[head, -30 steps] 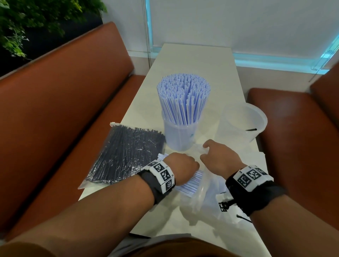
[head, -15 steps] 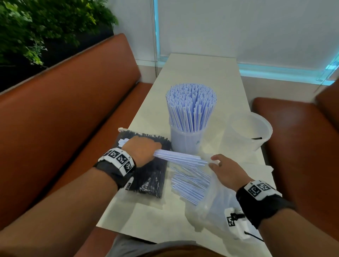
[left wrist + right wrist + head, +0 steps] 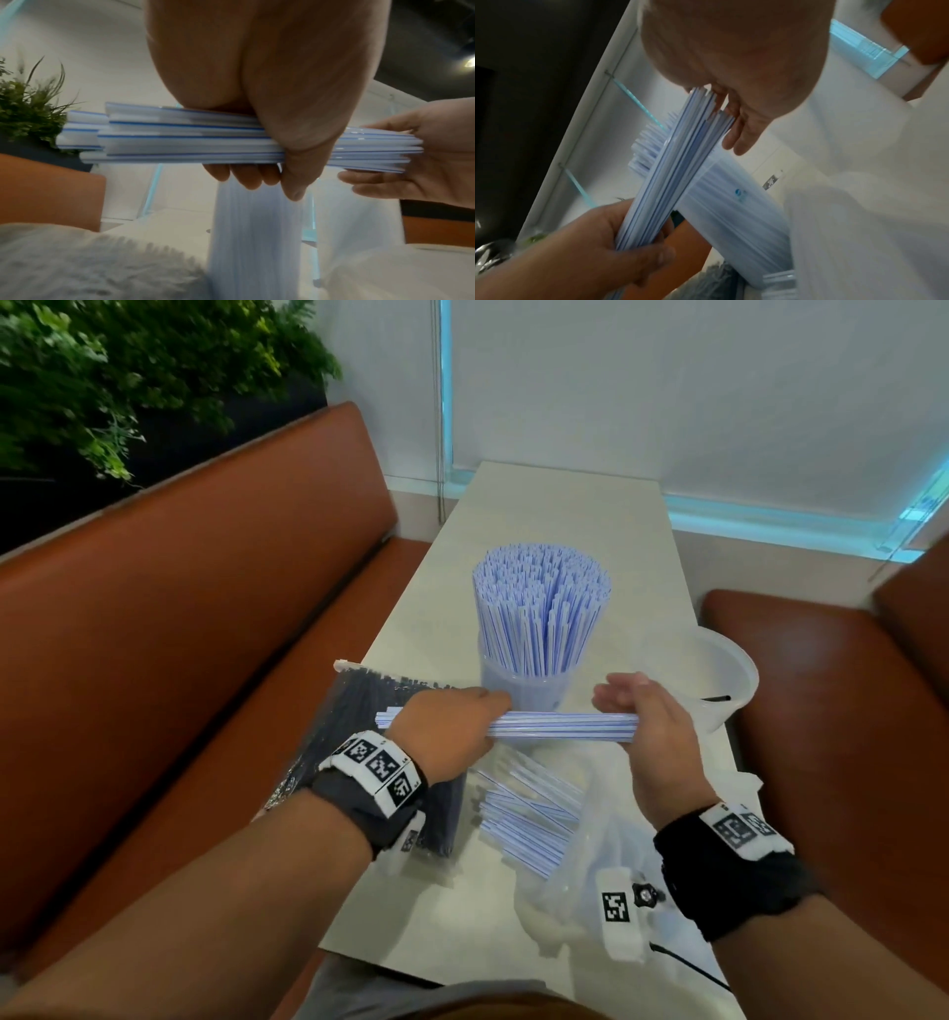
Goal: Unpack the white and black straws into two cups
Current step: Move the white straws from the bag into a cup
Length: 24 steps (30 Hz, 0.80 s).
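My left hand (image 3: pixel 454 726) grips a bundle of white, blue-striped straws (image 3: pixel 565 729) and holds it level above the table, in front of the full cup. My right hand (image 3: pixel 634 708) is flat, its palm against the bundle's right ends. The left wrist view shows my fingers (image 3: pixel 246 176) curled round the bundle (image 3: pixel 180 136). A clear cup (image 3: pixel 524 685) packed with upright white straws (image 3: pixel 542 603) stands just behind. A second clear cup (image 3: pixel 719 670), nearly empty, stands to the right. The bag of black straws (image 3: pixel 359 706) lies sealed under my left wrist.
More loose white straws (image 3: pixel 529 819) lie half out of a crumpled clear bag (image 3: pixel 560 896) on the near table. The narrow table (image 3: pixel 560 505) runs away between two brown benches (image 3: pixel 205 618). A plant (image 3: pixel 102 377) is at far left.
My left hand has raised the straw bundle and turned it level. My right hand has left the clear bag and come up flat against the bundle's right ends.
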Motion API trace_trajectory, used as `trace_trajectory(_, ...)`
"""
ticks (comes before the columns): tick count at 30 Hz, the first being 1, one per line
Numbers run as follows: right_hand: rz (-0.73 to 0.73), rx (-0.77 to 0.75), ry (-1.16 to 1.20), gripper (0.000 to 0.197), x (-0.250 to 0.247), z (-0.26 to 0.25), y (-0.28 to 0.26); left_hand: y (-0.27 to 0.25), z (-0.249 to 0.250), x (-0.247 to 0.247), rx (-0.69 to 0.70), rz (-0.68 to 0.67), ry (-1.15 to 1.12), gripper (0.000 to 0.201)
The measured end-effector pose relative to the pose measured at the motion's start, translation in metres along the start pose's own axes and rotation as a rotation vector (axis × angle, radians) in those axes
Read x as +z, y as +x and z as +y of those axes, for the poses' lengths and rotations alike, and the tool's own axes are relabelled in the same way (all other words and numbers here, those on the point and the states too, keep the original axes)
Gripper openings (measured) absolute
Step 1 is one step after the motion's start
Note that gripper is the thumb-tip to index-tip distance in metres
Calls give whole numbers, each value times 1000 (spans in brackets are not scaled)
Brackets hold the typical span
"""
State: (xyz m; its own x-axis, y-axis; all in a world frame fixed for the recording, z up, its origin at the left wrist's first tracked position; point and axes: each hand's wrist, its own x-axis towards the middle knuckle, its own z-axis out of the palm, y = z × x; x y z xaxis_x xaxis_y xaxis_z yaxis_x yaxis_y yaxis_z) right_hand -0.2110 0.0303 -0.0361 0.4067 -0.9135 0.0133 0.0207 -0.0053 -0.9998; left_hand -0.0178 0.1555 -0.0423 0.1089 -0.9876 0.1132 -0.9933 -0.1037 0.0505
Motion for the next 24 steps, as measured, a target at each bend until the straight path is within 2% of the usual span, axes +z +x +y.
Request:
trace_trajectory(3,-194,26,-100,42,9,3,-7,7,28,-3,46,29,-55,16)
trace_trajectory(4,-206,42,-82,44,11,3,-9,10,36,-3,45,33,-80,16)
trace_trajectory(7,-81,206,191,53,8,1,-4,16,37,-16,-36,76,-313,12)
trace_trajectory(9,-30,329,293,58,1,3,1,16,35,-30,-148,222,-734,10)
trace_trajectory(11,-37,408,310,61,0,8,0,16,40,-48,-239,465,-1226,7)
trace_trajectory(12,-49,441,315,62,1,11,-1,18,43,-57,-245,587,-1414,6)
trace_trajectory(14,-68,496,357,63,4,12,-3,25,45,-67,-205,768,-1741,17)
trace_trajectory(16,-84,538,429,64,8,11,-4,33,49,-69,-178,827,-1997,21)
trace_trajectory(18,-129,555,456,62,16,9,-8,38,59,-61,-207,797,-2088,23)
trace_trajectory(21,-151,596,485,57,22,10,-13,41,68,-48,-286,742,-2084,26)
trace_trajectory(24,-153,598,520,57,16,10,-10,43,62,-45,-309,772,-2143,24)
